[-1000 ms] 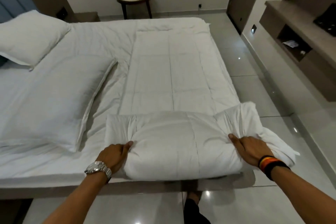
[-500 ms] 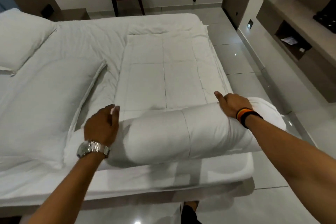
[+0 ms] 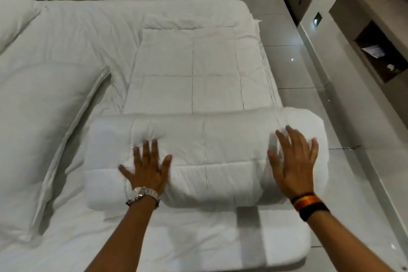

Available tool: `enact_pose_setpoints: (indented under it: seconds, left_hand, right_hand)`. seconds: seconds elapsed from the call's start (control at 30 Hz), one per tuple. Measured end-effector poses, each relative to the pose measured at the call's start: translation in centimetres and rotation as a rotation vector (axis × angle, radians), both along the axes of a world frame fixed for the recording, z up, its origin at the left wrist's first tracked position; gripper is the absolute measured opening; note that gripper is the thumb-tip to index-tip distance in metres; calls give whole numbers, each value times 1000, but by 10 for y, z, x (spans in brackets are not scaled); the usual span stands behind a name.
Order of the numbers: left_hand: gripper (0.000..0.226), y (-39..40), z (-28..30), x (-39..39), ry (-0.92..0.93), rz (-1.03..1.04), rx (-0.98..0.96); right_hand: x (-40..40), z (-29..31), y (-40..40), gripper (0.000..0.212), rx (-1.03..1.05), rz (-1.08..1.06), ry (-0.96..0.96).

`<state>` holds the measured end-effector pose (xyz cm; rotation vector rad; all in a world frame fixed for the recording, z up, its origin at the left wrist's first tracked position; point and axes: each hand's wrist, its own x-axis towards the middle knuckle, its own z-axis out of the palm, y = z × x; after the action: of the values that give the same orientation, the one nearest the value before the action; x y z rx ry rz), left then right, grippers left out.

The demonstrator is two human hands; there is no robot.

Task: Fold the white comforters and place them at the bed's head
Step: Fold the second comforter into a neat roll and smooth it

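A white bed (image 3: 220, 238) is filling the tiled room. The rolled comforter (image 3: 205, 161) is lying crosswise near its foot, its long axis spanning both hands. The left hand (image 3: 146, 169) and right hand (image 3: 292, 164) are pressing flat, fingers spread, gripping nothing; unrolled comforter is lying directly ahead.

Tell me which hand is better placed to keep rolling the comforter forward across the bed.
Probably left. The left hand lies flat, fingers spread, pressing into the rolled comforter over the bed. The right hand is blurred near the roll's end, which overhangs the mattress edge.
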<state>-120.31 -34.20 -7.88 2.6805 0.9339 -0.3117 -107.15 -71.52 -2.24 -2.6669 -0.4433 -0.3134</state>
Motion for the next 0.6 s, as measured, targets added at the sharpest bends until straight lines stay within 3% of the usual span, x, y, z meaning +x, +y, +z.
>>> enact_pose_setpoints:
  seconds: [0.13, 0.27, 0.4, 0.5, 0.6]
  left_hand:
    - [73, 28, -7, 14, 25, 14, -75]
    - [76, 39, -14, -9, -149, -101, 13]
    - [79, 22, -19, -63, -222, -111, 53]
    - [88, 12, -35, -103, -188, -99, 71]
    - [93, 24, -55, -112, -225, -193, 122]
  right_hand:
    - [21, -71, -6, 79, -232, 6, 300]
    - [81, -92, 9, 89, -262, 48, 480]
    - [42, -79, -5, 89, -215, 56, 323]
    - [-31, -90, -30, 106, -234, 116, 252]
    - [-49, -118, -36, 118, -279, 113, 250]
